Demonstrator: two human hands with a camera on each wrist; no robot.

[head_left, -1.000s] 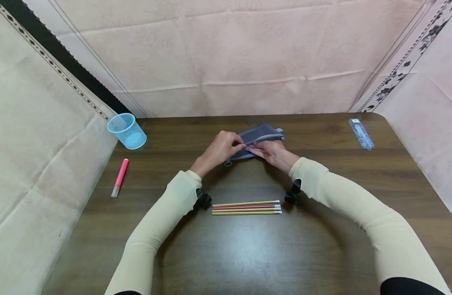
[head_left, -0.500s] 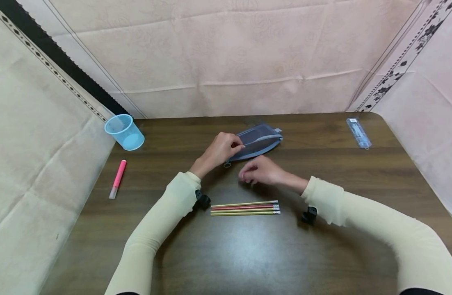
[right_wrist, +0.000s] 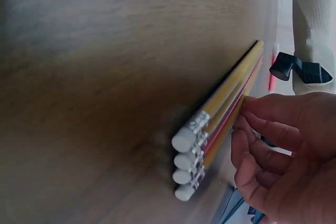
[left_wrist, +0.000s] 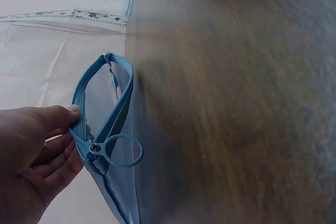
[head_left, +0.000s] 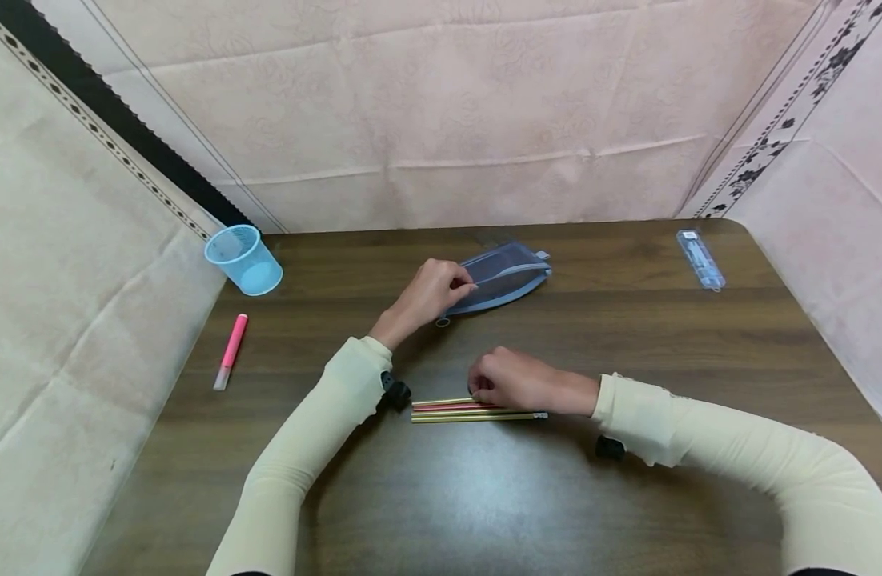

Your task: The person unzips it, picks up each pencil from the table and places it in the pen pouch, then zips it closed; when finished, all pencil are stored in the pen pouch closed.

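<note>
My left hand (head_left: 432,292) pinches the rim of a blue mesh zip pouch (head_left: 509,288) between thumb and fingers. In the left wrist view the zipper (left_wrist: 124,100) stands apart, so the pouch's mouth gapes, and a ring pull (left_wrist: 142,150) hangs at its near end. Several pencils (head_left: 448,420), gold and red, lie side by side on the table, white erasers toward the right. Over them is my right hand (head_left: 520,380), fingers bent. The right wrist view has its fingertips (right_wrist: 249,102) right at the side of the farthest pencil, with none between thumb and fingers.
A blue plastic cup (head_left: 257,272) leans to the back left, with a pink marker (head_left: 232,344) in front of it. A slim, clear-blue packet (head_left: 700,260) lies near the table's back right corner. Cloth walls (head_left: 441,120) border the table (head_left: 340,496).
My right hand has left the pouch and come down toward me to the pencils. The left hand keeps its pinch on the pouch, whose near edge now bows outward.
</note>
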